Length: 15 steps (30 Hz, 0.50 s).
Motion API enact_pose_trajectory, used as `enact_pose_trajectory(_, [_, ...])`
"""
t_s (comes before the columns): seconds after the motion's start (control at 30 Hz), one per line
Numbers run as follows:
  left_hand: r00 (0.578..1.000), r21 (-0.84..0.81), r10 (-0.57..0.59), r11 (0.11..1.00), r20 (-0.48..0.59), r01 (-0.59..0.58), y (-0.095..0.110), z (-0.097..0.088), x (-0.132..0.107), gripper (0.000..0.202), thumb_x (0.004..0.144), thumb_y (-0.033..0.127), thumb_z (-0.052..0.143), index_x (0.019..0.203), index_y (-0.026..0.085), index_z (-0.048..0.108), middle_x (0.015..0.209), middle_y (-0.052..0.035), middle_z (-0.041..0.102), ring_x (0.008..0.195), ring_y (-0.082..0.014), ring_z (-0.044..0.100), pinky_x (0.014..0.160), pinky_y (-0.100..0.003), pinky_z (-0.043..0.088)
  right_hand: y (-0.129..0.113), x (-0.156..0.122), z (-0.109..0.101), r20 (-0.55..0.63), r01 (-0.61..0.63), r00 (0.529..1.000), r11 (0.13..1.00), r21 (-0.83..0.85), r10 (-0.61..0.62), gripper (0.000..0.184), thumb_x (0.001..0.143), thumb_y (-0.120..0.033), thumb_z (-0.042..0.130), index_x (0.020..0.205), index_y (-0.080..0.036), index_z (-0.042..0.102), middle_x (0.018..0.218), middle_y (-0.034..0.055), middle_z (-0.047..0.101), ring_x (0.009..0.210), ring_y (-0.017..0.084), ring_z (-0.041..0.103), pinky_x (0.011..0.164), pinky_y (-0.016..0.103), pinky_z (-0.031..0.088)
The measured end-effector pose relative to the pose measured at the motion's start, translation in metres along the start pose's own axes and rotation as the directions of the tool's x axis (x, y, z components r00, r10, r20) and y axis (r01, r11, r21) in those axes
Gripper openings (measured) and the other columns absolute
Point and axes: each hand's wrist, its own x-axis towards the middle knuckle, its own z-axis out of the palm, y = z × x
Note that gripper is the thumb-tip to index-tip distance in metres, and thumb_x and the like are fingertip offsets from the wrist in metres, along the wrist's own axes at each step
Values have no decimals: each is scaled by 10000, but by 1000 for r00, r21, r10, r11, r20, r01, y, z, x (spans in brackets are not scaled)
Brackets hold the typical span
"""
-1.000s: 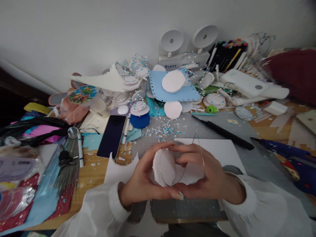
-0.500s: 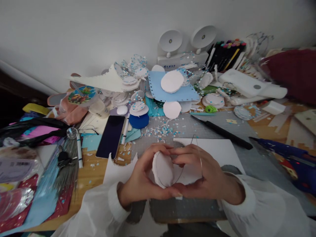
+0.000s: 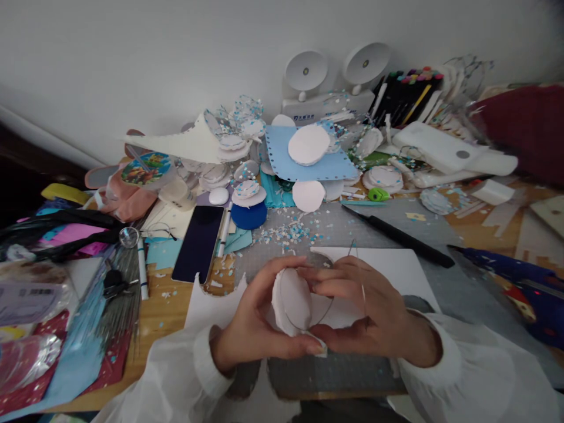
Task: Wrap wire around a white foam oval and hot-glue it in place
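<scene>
My left hand (image 3: 258,323) is wrapped around the edge of a thick white disc (image 3: 293,299) with a ragged rim, held tilted up on its side. Under its thumb a small pale strip (image 3: 321,346) sticks out at the disc's lower edge. To the right, my right hand (image 3: 365,305) has curled fingers, their tips close to the disc's upper right edge. A thin wire (image 3: 328,308) bends across the disc's lower face and runs into that hand; its thin loops rise above the knuckles. White paper (image 3: 383,258) lies beneath the hands.
A black pen-like cutter (image 3: 405,239) and a blue glue gun (image 3: 515,276) lie at right. On the left are a phone (image 3: 198,244) and a bundle of thin wires (image 3: 117,317). Behind stand layered white discs (image 3: 247,192), a blue sheet (image 3: 282,158) and scattered blue-white bits (image 3: 291,234).
My right hand has shifted slightly right, and its thumb has drawn away from the left thumb, uncovering the pale strip. The disc stays in my left hand, and more wire shows across it.
</scene>
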Motion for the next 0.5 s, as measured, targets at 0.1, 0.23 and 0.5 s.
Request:
enact_pose_trajectory(0.1, [1000, 32, 11, 999, -6, -11, 1, 0, 1, 817, 564, 349, 877, 1293, 317, 510, 1209, -64, 603, 1102, -277, 573, 982, -410, 437, -1, 2, -1, 7, 22, 1000, 999, -37, -22, 417, 780, -375, 691, 1110, -200, 505, 1093, 135, 697, 917, 222, 680, 728, 375, 519])
enact_pose_trajectory(0.23, [999, 40, 43, 998, -2, -43, 3, 1, 4, 701, 548, 322, 881, 1173, 289, 565, 1146, -54, 610, 1066, -263, 581, 947, -391, 455, -3, 3, -1, 9, -25, 1000, 1000, -12, 25, 409, 765, -373, 683, 1091, -194, 512, 1078, 131, 679, 939, 226, 668, 755, 368, 531])
enact_pose_trajectory(0.5, [996, 38, 83, 996, -12, -82, 2, 4, 3, 639, 565, 266, 852, 1128, 272, 550, 1124, -52, 601, 1030, -247, 594, 906, -359, 468, -5, 1, 1, 45, -141, 990, 983, 118, 136, 475, 717, -338, 717, 1128, -225, 508, 1161, 118, 648, 1026, 243, 642, 795, 376, 538])
